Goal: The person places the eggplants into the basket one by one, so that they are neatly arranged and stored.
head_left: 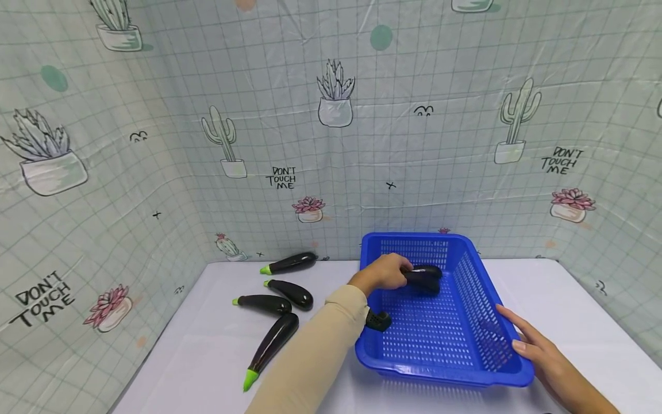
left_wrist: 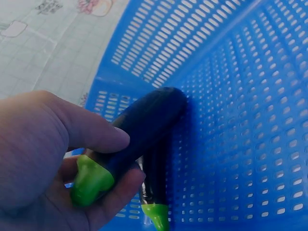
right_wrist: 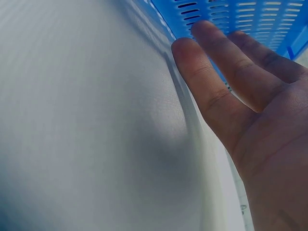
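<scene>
Inside the blue plastic basket (head_left: 414,369), my left hand (head_left: 385,271) grips an eggplant (left_wrist: 149,120) near its green stem end, thumb on top and fingers beneath. Another eggplant (left_wrist: 154,180) lies under it along the basket wall. In the head view the two dark eggplants overlap near the back left of the basket. My right hand (head_left: 548,362) rests at the basket's right rim near the front corner. Its fingers (right_wrist: 236,72) are fairly straight and lie along the outer side of the perforated wall in the right wrist view.
Several more eggplants lie on the white table (head_left: 196,356) left of the basket, including a front one (head_left: 274,342) and a back one (head_left: 292,263). A black wrist camera (head_left: 378,321) sits by the left sleeve. A patterned cloth (head_left: 279,132) hangs behind and at both sides.
</scene>
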`<act>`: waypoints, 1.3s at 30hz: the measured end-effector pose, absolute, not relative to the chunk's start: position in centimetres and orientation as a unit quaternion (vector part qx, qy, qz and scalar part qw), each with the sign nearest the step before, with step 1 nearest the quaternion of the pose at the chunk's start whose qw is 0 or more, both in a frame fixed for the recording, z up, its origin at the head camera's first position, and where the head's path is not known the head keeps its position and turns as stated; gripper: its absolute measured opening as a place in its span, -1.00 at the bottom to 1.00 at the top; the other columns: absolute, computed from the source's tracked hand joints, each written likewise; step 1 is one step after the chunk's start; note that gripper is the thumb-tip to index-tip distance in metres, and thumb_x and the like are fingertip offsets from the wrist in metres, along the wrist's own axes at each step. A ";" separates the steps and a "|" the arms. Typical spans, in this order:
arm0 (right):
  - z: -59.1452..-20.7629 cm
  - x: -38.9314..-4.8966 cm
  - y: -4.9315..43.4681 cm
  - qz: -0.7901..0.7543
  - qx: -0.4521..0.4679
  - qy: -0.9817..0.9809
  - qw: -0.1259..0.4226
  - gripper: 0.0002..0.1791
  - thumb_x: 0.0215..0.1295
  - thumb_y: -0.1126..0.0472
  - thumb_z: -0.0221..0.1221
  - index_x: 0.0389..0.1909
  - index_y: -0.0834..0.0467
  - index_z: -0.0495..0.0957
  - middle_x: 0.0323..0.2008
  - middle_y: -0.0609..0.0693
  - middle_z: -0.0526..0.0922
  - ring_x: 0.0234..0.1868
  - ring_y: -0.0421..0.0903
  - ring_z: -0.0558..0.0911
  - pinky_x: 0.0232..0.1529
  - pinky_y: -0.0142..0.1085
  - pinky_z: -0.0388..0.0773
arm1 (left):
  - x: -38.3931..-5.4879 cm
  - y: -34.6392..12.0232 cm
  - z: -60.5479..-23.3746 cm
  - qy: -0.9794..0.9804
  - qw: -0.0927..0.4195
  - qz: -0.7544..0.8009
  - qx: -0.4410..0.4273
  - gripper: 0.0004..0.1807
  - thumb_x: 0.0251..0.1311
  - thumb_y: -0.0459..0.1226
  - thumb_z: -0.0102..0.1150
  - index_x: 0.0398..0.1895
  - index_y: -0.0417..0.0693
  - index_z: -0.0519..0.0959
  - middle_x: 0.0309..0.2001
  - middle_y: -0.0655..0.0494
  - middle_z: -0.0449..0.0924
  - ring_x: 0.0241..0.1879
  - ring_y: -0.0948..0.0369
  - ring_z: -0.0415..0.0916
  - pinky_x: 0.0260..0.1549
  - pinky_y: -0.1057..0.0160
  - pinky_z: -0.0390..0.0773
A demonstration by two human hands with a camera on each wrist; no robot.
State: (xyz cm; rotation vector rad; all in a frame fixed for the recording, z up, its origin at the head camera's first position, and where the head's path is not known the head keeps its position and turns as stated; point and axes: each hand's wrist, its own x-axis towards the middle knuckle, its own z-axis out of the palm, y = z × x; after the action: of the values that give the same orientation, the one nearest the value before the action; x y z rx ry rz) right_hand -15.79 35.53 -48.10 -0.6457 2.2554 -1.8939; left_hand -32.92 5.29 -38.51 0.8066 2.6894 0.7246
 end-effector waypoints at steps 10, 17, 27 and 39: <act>-47.9 -15.7 35.5 -0.630 -0.225 0.741 0.062 -0.33 0.56 0.36 -0.35 0.63 0.05 -0.21 0.47 -0.40 -0.04 0.30 -0.47 0.29 0.12 -0.47 0.38 | -32.7 5.7 -38.7 0.946 0.085 0.165 0.266 -0.54 0.16 -0.42 0.21 0.17 0.01 0.63 -0.04 0.15 0.66 -0.22 0.25 0.45 -0.18 0.33 0.45; -47.7 -15.7 35.4 -0.629 -0.228 0.741 0.062 -0.33 0.56 0.36 -0.35 0.62 0.07 -0.22 0.45 -0.42 -0.03 0.31 -0.48 0.27 0.13 -0.47 0.38 | -32.9 5.9 -39.0 0.951 0.088 0.142 0.260 -0.56 0.18 -0.39 0.21 0.15 0.03 0.63 -0.08 0.16 0.64 -0.24 0.23 0.45 -0.22 0.30 0.45; -47.8 -15.7 35.1 -0.630 -0.227 0.740 0.056 -0.33 0.55 0.38 -0.35 0.62 0.08 -0.19 0.49 -0.34 -0.05 0.30 -0.43 0.32 0.12 -0.46 0.40 | -33.3 6.1 -39.5 0.955 0.117 0.126 0.240 -0.54 0.23 -0.33 0.20 0.23 0.03 0.60 0.02 0.13 0.64 -0.14 0.22 0.48 -0.12 0.29 0.48; -47.8 -15.6 35.4 -0.624 -0.221 0.747 0.055 -0.32 0.55 0.36 -0.34 0.63 -0.03 -0.17 0.53 -0.23 -0.11 0.28 -0.43 0.33 0.08 -0.41 0.45 | -33.4 6.2 -39.4 0.952 0.117 0.143 0.245 -0.58 0.27 -0.23 0.26 0.21 0.02 0.61 0.10 0.15 0.63 0.09 0.24 0.51 0.06 0.31 0.47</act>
State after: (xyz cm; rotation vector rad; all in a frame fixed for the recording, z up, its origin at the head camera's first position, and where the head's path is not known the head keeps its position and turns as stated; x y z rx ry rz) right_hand -15.64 35.38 -47.77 -0.6726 2.2692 -1.8958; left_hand -33.36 6.19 -39.44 0.7181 2.7866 0.4188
